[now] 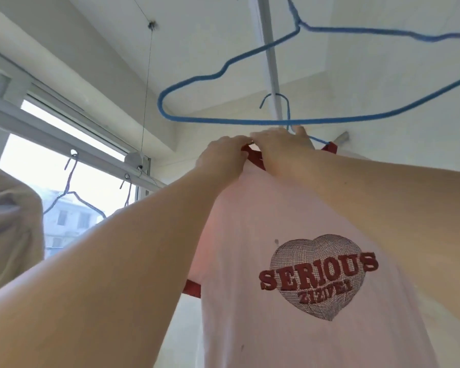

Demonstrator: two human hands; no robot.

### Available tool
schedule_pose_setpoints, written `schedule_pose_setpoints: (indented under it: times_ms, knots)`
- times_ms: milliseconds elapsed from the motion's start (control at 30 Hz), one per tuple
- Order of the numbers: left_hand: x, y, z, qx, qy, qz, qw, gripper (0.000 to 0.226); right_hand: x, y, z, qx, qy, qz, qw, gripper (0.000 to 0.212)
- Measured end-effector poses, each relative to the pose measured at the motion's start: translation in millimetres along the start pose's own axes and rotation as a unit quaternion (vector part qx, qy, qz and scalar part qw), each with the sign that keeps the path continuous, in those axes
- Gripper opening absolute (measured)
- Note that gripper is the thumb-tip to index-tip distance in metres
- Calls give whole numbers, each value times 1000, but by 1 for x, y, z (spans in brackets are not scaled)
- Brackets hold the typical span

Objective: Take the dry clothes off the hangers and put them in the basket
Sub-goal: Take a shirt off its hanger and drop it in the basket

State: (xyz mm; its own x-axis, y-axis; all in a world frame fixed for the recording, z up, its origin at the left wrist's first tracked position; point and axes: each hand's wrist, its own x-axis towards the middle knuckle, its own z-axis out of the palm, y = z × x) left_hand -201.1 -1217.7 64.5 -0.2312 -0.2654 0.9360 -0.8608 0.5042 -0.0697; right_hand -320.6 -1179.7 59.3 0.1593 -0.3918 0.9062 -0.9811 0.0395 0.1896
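A pale pink T-shirt with red trim and a heart print reading SERIOUS hangs on a blue hanger hooked over the white ceiling rail. Both arms reach up to its red collar. My left hand grips the collar at its left side. My right hand holds the collar beside it, with fingertips up near the hanger's wire. Most of that hanger is hidden inside the shirt. No basket is in view.
An empty blue hanger hangs close overhead on the same rail. At the left, a beige garment hangs by the window, with two dark hangers on the window-side rail. A thin cable runs down from the ceiling.
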Motion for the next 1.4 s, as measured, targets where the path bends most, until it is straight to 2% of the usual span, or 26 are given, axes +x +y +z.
schedule_pose_setpoints:
  times_ms: [233, 300, 400, 467, 533, 600, 633, 800, 933, 1067, 1167, 1233, 1300, 1400]
  knots:
    - [-6, -7, -2, -47, 91, 11, 995, 21, 13, 2, 9, -33, 49, 1, 998, 22]
    - [-9, -12, 0, -76, 96, -9, 992, 23, 16, -2, 5, -25, 35, 10, 999, 21]
    - [-12, -19, 0, -147, 103, -64, 982, 22, 17, -7, 2, -18, 79, -4, 997, 22]
    - [-18, -22, -5, -185, 113, -89, 972, 24, 18, -6, -1, 12, 54, -6, 998, 24]
    - [-25, -25, -13, -145, 122, -87, 978, 27, 18, -7, -2, 23, 44, -3, 999, 26]
    - [-32, -28, -21, -51, 139, -68, 987, 26, 15, -10, -6, 18, 75, 15, 997, 26]
    - [-34, -29, -23, -38, 149, -61, 986, 26, 14, -10, -8, 19, 77, 18, 997, 25]
    - [-40, -37, -27, -101, 202, -67, 972, 35, 15, -13, -14, 20, 57, 10, 998, 23]
    - [-56, -58, -29, -121, 234, -130, 956, 34, 9, -13, -20, 20, 58, 11, 998, 24]
    - [-79, -79, -24, -135, 187, -145, 962, 34, 6, -19, -27, 0, 39, 31, 999, 20]
    - [-87, -68, -21, -223, 121, -135, 958, 39, 8, -25, -33, 13, 50, 63, 997, 20]
    - [-90, -56, -23, -320, 47, -150, 934, 41, 9, -27, -33, 36, 46, 64, 996, 20]
    - [-92, -48, -24, -374, -35, -189, 907, 34, 4, -31, -28, 37, 60, 68, 995, 23]
    - [-93, -41, -22, -416, -90, -213, 880, 29, -15, -29, -17, 47, 152, 36, 987, 34]
